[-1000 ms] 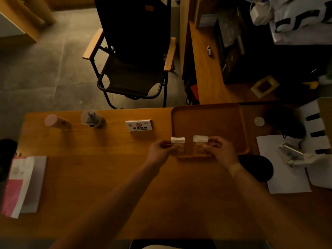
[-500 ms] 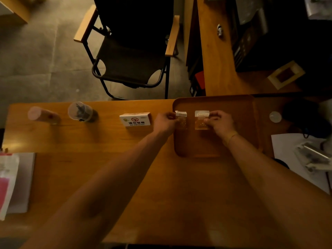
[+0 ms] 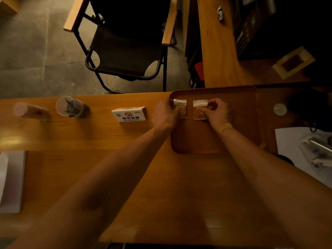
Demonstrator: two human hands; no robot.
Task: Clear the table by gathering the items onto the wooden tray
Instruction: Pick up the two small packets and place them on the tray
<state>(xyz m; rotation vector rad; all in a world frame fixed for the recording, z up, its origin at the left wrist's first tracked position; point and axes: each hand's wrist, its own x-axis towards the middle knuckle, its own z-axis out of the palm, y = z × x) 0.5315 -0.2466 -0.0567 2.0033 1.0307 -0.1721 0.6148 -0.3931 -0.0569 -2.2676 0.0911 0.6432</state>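
Note:
A wooden tray (image 3: 242,123) lies at the far right part of the wooden table (image 3: 125,177). My left hand (image 3: 165,115) grips a small clear card stand with a white top (image 3: 181,108) at the tray's far left corner. My right hand (image 3: 216,112) grips a second clear card stand (image 3: 199,109) right beside it, over the tray floor. Left of the tray, on the table, stand a white no-smoking sign (image 3: 129,114), a clear cup holding dark sticks (image 3: 70,106) and a pinkish cylinder (image 3: 29,111).
A black folding chair (image 3: 125,44) stands beyond the table's far edge. White paper with a metal stapler-like tool (image 3: 316,150) lies to the right, a small round disc (image 3: 279,109) beside the tray. A booklet (image 3: 10,180) rests at the left edge.
Both hands have carried the two card stands from the tray's near edge to its far left part; between the last two moments they barely shift.

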